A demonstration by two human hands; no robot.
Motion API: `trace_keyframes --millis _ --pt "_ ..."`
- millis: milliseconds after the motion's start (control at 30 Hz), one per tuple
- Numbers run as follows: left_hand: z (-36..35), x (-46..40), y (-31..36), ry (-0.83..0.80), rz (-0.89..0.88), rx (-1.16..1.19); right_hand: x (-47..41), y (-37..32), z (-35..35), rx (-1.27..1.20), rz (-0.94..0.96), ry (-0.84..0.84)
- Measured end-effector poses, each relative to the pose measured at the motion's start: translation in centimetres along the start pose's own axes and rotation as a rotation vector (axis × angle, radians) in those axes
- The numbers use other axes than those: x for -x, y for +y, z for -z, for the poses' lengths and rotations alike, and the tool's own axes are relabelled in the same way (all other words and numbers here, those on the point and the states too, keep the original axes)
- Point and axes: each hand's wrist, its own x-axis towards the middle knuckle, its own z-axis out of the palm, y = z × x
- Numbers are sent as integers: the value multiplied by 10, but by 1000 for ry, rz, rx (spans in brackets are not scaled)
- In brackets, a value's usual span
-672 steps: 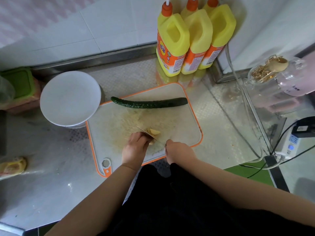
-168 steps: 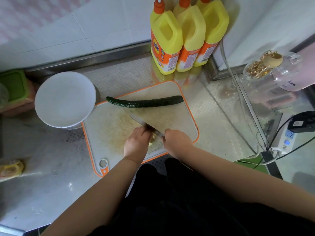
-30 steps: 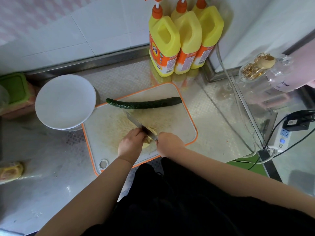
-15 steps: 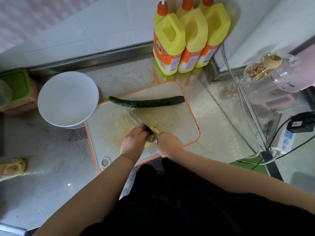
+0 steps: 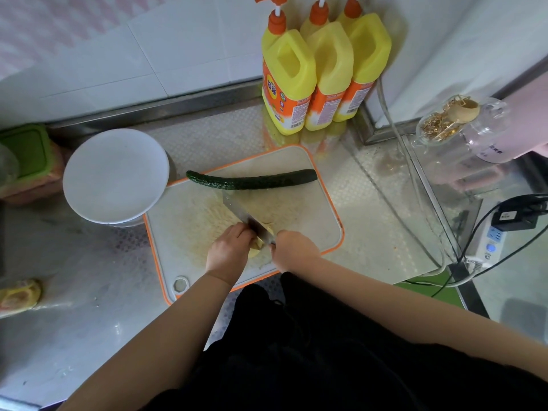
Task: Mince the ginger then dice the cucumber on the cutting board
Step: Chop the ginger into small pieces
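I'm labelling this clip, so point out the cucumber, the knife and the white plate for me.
cucumber [image 5: 252,180], head view, middle of its dark green skin.
knife [image 5: 237,207], head view, flat of the bare blade.
white plate [image 5: 115,176], head view, centre of its bare face.

Lighting: soft, even daylight tone, moderately bright; source not visible. Upper wall tiles [image 5: 184,48] bright, near washed out. Counter [image 5: 89,307] of patterned steel carries a dull sheen and faint yellow reflections below the yellow bottles [image 5: 320,72]. Shadows: weak, soft-edged, under the white plate [image 5: 115,176] and beside the hands. Dark clothing at the bottom reads almost black, without detail. Distortion: wide-angle bending of straight edges toward the frame borders. Sharpness: centre fair; edges softer, slightly smeared.
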Motion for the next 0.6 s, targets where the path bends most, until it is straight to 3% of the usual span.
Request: trace_keyframes --millis 433,600 --pt "-7 0 -2 17 9 30 -7 -8 -14 -7 -30 -22" --pt "-5 2 -3 27 -33 17 -14 4 -8 -160 -39 -49"
